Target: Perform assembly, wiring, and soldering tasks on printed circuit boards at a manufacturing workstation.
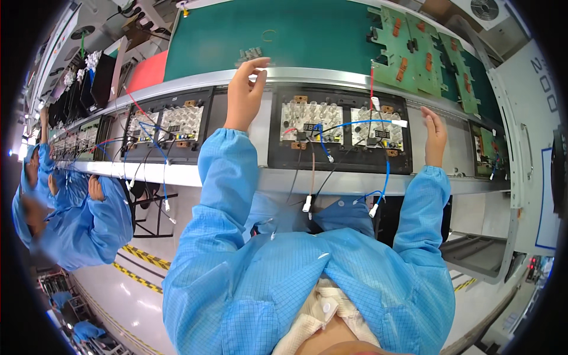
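A black tray lies in front of me on the line, with two light circuit boards, the left one and the right one, each bearing a small digit display. Blue, black and red wires with white connectors cross it, and some dangle over the front edge. My left hand is raised beyond the tray's left side, thumb and fingers apart and nothing in them. Just past its fingertips, small grey parts lie on the green mat. My right hand is open beside the tray's right edge, fingers stretched.
Green circuit panels with orange-brown parts lie at the far right of the green mat. Another wired tray sits to the left. A person in blue works further left. A grey machine stands at the right.
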The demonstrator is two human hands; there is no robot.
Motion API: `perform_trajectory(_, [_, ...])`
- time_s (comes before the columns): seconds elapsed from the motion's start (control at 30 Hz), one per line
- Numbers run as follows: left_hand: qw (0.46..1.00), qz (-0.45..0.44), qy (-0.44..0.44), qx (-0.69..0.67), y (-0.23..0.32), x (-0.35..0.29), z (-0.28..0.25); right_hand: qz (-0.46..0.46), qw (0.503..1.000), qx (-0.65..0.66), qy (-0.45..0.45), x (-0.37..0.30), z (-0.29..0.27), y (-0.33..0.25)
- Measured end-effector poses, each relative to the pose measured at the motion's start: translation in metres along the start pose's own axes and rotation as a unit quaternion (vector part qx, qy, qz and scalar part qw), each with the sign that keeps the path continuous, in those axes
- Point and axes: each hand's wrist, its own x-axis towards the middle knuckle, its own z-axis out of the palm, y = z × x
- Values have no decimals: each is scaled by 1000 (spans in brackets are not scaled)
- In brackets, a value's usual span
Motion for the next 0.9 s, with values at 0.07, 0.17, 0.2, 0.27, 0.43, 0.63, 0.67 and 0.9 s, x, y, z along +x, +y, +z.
perform_trajectory(0.07, [1000,12,-8,6,-7,-5,10,187,974,131,-11,6,-5,4])
perform_trajectory(0.17, [994,70,-35,79,-1,-13,18,251,953,162,-56,17,-9,21])
perform_trajectory(0.2, [994,71,-36,77,1,-16,16,279,935,203,-82,22,-7,20])
perform_trajectory(0.27, [994,89,-17,57,10,-21,15,288,914,276,-80,33,-7,38])
perform_trajectory(0.43, [993,89,-28,72,11,-38,-1,302,919,241,-78,52,11,31])
perform_trajectory(0.63, [992,105,-43,64,10,-53,-12,264,929,255,-42,60,24,36])
perform_trajectory(0.67, [991,105,-44,65,9,-54,-14,252,930,267,-15,64,26,26])
perform_trajectory(0.9, [991,104,-57,55,5,-61,-27,200,903,371,77,86,47,-29])
